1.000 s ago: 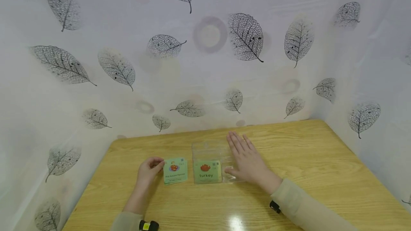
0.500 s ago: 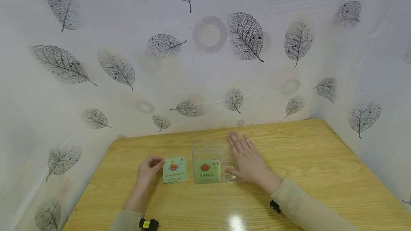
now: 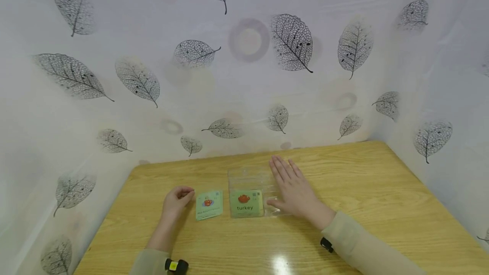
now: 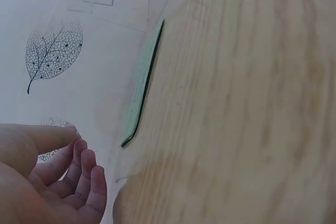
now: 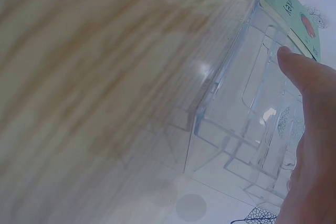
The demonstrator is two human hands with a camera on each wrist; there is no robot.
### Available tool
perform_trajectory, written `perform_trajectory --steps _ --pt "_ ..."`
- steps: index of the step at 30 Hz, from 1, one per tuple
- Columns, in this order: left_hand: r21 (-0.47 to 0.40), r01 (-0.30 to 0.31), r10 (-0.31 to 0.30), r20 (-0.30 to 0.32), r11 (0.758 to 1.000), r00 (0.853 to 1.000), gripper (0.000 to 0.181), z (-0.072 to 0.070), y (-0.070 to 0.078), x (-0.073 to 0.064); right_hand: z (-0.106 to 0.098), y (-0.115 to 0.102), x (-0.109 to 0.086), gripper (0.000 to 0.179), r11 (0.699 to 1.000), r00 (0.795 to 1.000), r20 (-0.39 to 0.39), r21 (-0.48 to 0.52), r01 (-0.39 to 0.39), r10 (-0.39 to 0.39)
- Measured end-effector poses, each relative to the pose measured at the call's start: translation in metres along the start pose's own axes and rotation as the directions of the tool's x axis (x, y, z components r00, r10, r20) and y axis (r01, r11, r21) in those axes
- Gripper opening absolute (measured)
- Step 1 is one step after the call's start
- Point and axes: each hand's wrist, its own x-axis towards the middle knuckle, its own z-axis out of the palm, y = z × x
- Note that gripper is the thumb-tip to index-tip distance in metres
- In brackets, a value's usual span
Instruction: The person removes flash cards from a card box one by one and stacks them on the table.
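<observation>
A small stack of green picture cards (image 3: 209,206) lies on the table, its top card showing a plate of food above print. The left wrist view shows the stack (image 4: 143,85) edge-on. Just left of it is my left hand (image 3: 177,200), fingers loosely curled and thumb near the index finger, with nothing held. To the right sits a clear plastic case (image 3: 245,175) with several compartments, more of it showing in the right wrist view. Its near left compartment holds green cards, the top one a turkey card (image 3: 245,203). My right hand (image 3: 297,193) rests flat over the case's right side, fingers straight.
All this is on a wood-grain table (image 3: 355,181). A pale curtain (image 3: 244,92) printed with dark leaves surrounds its back and sides. Black bands sit at both sleeves.
The left fingers, earlier at the card stack's upper left corner, are now apart from it. The stack has shifted slightly right and looks more evenly lined up. The right hand stays put.
</observation>
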Motion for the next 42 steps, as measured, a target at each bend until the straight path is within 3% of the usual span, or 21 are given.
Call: perform_trajectory --steps 9,24,42 --pt "0.007 -0.009 0.009 -0.003 1.000 1.000 0.021 -0.0010 0.0010 0.0005 -0.0027 -0.0003 0.0015 0.117 1.000 1.000 0.015 -0.001 0.002 -0.002" --pt "-0.047 0.032 -0.032 -0.004 0.998 0.999 0.024 -0.0006 0.0023 -0.0018 -0.0042 -0.0016 0.0004 0.115 1.000 1.000 0.017 0.000 0.006 -0.006" --pt "-0.136 -0.004 0.006 0.014 0.991 1.000 0.026 0.0017 0.0067 -0.0056 -0.0056 -0.0022 0.0003 0.116 1.000 1.000 0.027 -0.002 -0.007 0.007"
